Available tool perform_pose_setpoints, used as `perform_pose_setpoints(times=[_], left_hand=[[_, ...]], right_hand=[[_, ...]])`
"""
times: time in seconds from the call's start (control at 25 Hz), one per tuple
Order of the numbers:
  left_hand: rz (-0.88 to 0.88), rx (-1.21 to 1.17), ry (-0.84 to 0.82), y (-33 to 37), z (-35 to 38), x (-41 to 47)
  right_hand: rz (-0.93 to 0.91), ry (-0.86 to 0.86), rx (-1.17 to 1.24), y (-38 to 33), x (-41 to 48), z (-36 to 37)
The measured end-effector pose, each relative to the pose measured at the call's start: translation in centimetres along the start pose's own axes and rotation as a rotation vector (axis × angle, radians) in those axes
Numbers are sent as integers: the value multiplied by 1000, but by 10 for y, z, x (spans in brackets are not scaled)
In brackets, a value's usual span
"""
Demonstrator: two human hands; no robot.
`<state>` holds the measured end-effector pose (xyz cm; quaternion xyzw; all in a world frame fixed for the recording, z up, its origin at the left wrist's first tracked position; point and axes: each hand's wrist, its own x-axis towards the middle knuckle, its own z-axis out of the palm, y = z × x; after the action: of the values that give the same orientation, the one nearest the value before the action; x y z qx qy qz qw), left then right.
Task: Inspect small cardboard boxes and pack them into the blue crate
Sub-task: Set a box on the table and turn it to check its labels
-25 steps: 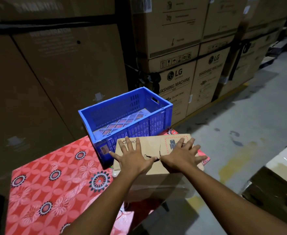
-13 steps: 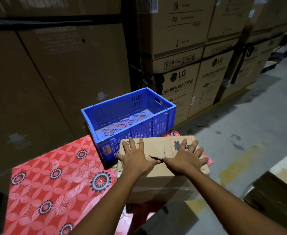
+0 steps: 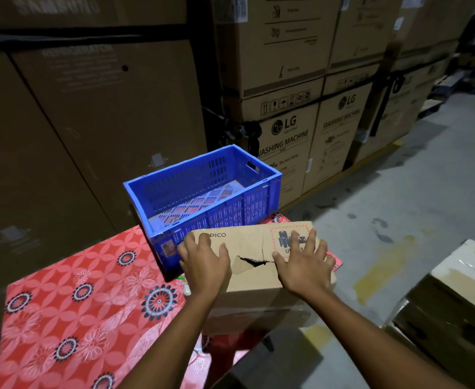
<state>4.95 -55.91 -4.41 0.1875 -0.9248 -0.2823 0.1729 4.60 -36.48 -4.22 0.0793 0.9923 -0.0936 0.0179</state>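
A brown cardboard box (image 3: 247, 242) marked PICO, with a tear in its top, lies on the red flowered tablecloth (image 3: 76, 299) just in front of the blue crate (image 3: 202, 192). My left hand (image 3: 204, 259) lies flat on the box's left top, fingers reaching its far edge. My right hand (image 3: 305, 262) presses flat on the right top, over a red-bordered label. The crate stands open at the table's far side and only its slotted floor shows inside.
Tall stacked cartons, some marked LG washing machine (image 3: 284, 136), wall in the back. A concrete floor (image 3: 399, 206) runs to the right. A large carton with a white flap (image 3: 455, 299) sits low at the right.
Both hands slid apart on the box top, baring the tear between them, and the fingers drew closer together. The view moved nearer the box.
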Motion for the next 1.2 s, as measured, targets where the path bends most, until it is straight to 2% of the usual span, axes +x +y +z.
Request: perform_pose_setpoints(times=[0.16,0.28,0.4,0.52,0.84,1.2], left_hand=[[-37,321,-95,13,4,-3],[-76,419,-158,18,5,2],[-89,443,-192,16,6,5],[-99,447,-177,14,7,7],[-261,318,-64,10,1,2],[-186,296,-271,-12,-13,17]], right_hand=[[-5,5,-36,0,2,1],[-27,8,-42,2,5,2],[-65,27,-23,10,9,0],[-91,-30,8,17,11,-6],[-73,-163,216,34,33,-19],[42,-120,510,41,33,-20]])
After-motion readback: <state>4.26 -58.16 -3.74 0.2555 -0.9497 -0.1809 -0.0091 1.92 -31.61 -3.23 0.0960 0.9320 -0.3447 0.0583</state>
